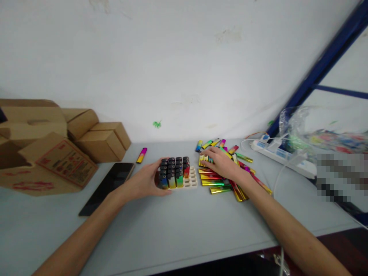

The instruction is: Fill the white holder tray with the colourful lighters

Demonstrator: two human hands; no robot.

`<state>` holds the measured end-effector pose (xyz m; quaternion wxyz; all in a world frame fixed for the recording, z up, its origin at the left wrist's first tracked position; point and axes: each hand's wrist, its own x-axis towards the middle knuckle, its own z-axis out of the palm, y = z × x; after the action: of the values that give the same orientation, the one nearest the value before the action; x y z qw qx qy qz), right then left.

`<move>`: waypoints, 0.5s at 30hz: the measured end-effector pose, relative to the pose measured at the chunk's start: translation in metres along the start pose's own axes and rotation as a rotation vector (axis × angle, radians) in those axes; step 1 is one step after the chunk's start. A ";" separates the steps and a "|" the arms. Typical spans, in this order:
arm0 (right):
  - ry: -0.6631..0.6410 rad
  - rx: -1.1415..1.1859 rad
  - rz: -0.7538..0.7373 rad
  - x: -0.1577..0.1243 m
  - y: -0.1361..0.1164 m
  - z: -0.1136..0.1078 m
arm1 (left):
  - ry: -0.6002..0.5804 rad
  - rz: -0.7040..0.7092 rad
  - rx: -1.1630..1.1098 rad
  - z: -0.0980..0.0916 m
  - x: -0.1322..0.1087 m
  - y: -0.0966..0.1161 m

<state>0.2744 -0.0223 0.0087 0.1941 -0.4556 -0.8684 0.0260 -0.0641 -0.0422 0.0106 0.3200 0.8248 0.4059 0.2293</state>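
Note:
A white slotted tray (192, 178) lies on the table, its left part filled with upright lighters (171, 178) that have black tops and shiny coloured bodies. My left hand (146, 180) grips the left side of this block, thumb along the front and fingers round the back. Just right of the tray, my right hand (220, 163) rests over a heap of shiny metallic lighter casings (214, 183), with fingers curled over a few at the heap's left side. The palm hides part of the heap.
A dark phone or tablet (107, 188) lies to the left, with cardboard boxes (100, 143) beyond it. One purple-yellow casing (142, 155) lies apart near the wall. On the right are a white power strip (283, 157) with cables and a clear plastic bag (299, 126).

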 end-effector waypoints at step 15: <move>0.030 -0.082 0.029 0.032 0.022 0.005 | -0.014 0.000 0.054 0.000 0.000 0.004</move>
<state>0.2736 0.0172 0.0093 0.1877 -0.4758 -0.8592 -0.0135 -0.0622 -0.0440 0.0136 0.3005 0.8347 0.4097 0.2125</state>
